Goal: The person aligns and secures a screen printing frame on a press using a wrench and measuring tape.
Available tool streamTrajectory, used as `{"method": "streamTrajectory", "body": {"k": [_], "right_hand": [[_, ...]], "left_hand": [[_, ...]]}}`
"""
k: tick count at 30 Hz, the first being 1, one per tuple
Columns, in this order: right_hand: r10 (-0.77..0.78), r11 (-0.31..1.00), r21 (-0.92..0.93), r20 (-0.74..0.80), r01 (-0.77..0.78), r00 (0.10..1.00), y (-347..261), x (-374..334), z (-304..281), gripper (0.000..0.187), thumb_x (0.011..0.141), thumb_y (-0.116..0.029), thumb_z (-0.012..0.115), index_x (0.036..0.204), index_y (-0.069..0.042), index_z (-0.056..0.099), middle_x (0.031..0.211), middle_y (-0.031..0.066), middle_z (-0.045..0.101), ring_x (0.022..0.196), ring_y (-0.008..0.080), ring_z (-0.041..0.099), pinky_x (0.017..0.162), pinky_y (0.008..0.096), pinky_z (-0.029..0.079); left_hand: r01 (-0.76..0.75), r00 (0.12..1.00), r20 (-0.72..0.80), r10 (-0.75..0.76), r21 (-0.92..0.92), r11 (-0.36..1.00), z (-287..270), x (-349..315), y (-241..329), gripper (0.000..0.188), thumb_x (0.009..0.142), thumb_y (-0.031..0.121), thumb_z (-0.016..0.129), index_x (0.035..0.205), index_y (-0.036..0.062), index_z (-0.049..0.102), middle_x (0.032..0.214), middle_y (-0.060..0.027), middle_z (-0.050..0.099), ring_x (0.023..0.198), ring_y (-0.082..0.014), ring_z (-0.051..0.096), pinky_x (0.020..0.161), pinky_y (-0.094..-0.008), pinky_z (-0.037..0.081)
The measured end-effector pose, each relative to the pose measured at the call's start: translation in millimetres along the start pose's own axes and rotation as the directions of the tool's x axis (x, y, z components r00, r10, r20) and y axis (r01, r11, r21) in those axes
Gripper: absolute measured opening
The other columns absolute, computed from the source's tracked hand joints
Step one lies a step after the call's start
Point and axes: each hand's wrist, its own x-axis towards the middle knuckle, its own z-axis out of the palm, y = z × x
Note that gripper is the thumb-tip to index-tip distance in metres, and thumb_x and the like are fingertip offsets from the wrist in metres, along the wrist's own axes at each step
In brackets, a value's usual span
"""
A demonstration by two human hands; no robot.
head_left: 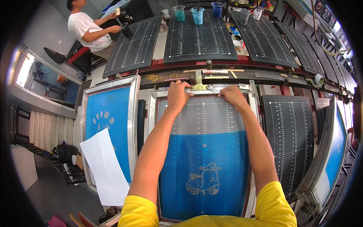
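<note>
Yellow sleeves frame both forearms reaching up the screen frame (204, 159). Left hand (177, 94) curls its fingers over the metal top rail; right hand (233, 96) pinches the same rail beside the brass clamp (198, 84). Seating the frame appears underway; tightening that clamp likely follows. Taut mesh, glossy blue emulsion, pale scooter outline (204, 181); ruled black platens (289, 140) alongside.
</note>
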Motion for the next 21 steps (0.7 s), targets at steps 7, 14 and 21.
{"method": "streamTrajectory", "body": {"k": [7,14,21], "right_hand": [[-0.083,0.995,0.038,-0.112,0.088,0.990,16,-16,42,0.031,0.088,-0.023,0.048,0.082,-0.001,0.069,0.060,0.0079,0.057,0.056,0.0166,0.054,0.057,0.0330,0.042],[0.029,0.905,0.415,0.149,-0.089,0.988,15,-13,40,0.027,0.091,-0.021,0.043,0.092,0.000,0.060,0.058,0.0023,0.048,0.044,0.0116,0.039,0.042,0.0293,0.031],[0.117,0.687,0.696,0.176,-0.208,0.977,9,-12,51,0.018,0.091,-0.014,0.041,0.089,0.000,0.051,0.054,-0.0018,0.037,0.038,0.0067,0.028,0.035,0.0258,0.020]], "left_hand": [[-0.004,1.000,-0.007,0.004,0.026,1.000,1,0,-2,0.038,0.062,0.018,0.082,0.096,0.0083,0.068,0.098,-0.0090,0.061,0.096,-0.0311,0.055,0.084,-0.0412,0.047],[-0.010,1.000,0.001,0.010,0.033,0.999,0,2,-2,0.039,0.061,0.019,0.083,0.095,0.0084,0.068,0.097,-0.0086,0.061,0.097,-0.0309,0.055,0.084,-0.0415,0.047],[-0.031,0.999,0.011,0.030,0.031,0.999,2,6,-4,0.038,0.060,0.019,0.083,0.093,0.0075,0.068,0.097,-0.0095,0.061,0.098,-0.0314,0.055,0.084,-0.0424,0.047]]}}
